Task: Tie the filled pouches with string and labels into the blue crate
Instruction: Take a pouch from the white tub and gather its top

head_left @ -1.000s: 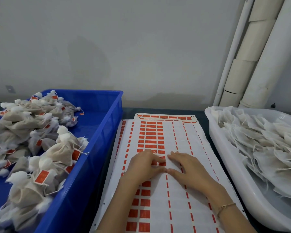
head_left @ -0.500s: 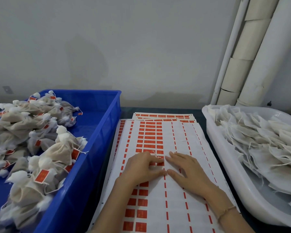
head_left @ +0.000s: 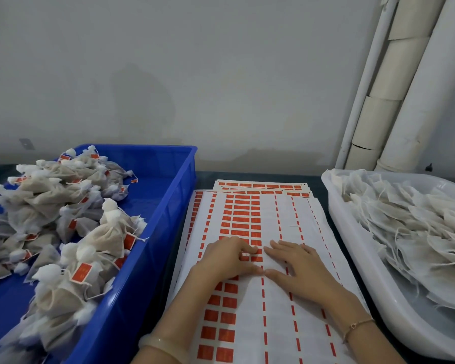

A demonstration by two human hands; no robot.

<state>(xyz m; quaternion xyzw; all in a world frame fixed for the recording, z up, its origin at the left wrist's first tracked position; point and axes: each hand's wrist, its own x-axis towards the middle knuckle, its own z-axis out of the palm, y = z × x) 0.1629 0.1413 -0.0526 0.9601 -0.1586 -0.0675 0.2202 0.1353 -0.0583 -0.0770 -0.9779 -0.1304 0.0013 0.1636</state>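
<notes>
Head view: label sheet (head_left: 276, 324) on surface, long axis running away from the person, red labels' print unreadable. Left hand (head_left: 221, 261) bent-fingered, tips on a red label (head_left: 256, 258), grip unclear. Right hand (head_left: 297, 269) flat, grip apart, pressing the sheet. Tied pouches (head_left: 63, 219) fill blue crate (head_left: 153, 232) at left; untied pouches (head_left: 418, 227) in white tub (head_left: 352, 245) at right.

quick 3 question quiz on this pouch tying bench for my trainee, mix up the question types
1. True or false: the blue crate holds tied pouches with red labels.
2. Fill in: the untied pouches lie in the white tub on the person's ___ side.
3. The left hand and right hand both rest on: A) the label sheet B) the white tub C) the blue crate.
Key: 1 true; 2 right; 3 A.
</notes>
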